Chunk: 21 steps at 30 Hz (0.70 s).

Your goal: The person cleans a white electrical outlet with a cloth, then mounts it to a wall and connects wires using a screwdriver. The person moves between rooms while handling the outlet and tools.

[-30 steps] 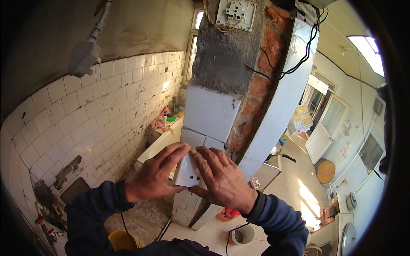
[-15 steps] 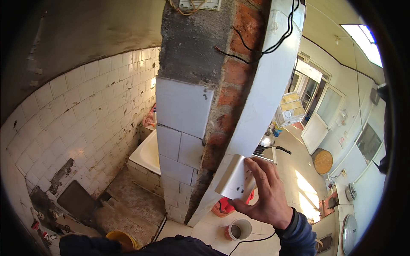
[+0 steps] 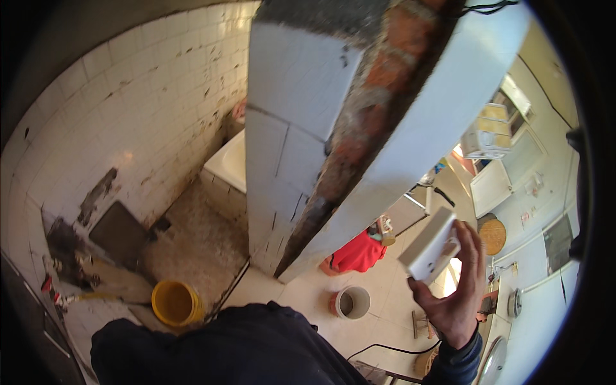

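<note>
My right hand (image 3: 457,289) is raised at the lower right and grips a small white tile (image 3: 428,246), held edge-on with the fingers wrapped behind it. The tile hangs clear of the wall end (image 3: 295,122), a brick pier faced with large white tiles on its left side and bare brick and mortar on its edge. My left hand is out of sight; only a dark sleeve (image 3: 224,346) fills the lower middle.
A yellow bucket (image 3: 174,303) stands on the floor at the lower left. A round white pot (image 3: 351,301) and a red container (image 3: 358,251) sit near the pier's foot. A white bathtub (image 3: 228,163) lies behind. Small white tiles cover the left wall (image 3: 122,122).
Both hands pressed a tile on the pier a second ago. The left hand has dropped out of view. My right hand has carried the tile down and right, away from the wall.
</note>
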Motion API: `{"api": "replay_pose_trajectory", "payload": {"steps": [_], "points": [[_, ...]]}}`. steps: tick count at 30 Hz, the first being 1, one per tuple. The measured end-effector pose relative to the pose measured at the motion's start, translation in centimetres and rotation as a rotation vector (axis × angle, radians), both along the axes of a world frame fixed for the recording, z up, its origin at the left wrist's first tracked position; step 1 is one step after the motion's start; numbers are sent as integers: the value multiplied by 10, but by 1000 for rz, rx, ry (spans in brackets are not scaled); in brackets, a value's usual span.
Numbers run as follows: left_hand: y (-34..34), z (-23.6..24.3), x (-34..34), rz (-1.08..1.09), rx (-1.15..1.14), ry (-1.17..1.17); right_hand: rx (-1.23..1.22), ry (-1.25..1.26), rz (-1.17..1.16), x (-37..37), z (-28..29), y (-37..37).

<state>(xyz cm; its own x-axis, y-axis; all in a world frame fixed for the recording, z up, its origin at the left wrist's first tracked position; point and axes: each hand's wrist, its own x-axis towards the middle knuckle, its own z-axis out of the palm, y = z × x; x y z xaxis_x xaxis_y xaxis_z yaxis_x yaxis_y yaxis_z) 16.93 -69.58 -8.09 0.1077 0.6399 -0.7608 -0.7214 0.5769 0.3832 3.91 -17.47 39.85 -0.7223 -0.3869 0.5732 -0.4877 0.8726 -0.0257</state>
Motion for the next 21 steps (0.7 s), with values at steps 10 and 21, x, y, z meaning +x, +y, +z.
{"api": "replay_pose_trajectory", "payload": {"steps": [10,21], "points": [[29,-14,51,88,55,-45,-45,-102,-57,-3,-20,14],[43,-27,79,143,94,-86,24,-91,-15,-5,-20,3]]}}
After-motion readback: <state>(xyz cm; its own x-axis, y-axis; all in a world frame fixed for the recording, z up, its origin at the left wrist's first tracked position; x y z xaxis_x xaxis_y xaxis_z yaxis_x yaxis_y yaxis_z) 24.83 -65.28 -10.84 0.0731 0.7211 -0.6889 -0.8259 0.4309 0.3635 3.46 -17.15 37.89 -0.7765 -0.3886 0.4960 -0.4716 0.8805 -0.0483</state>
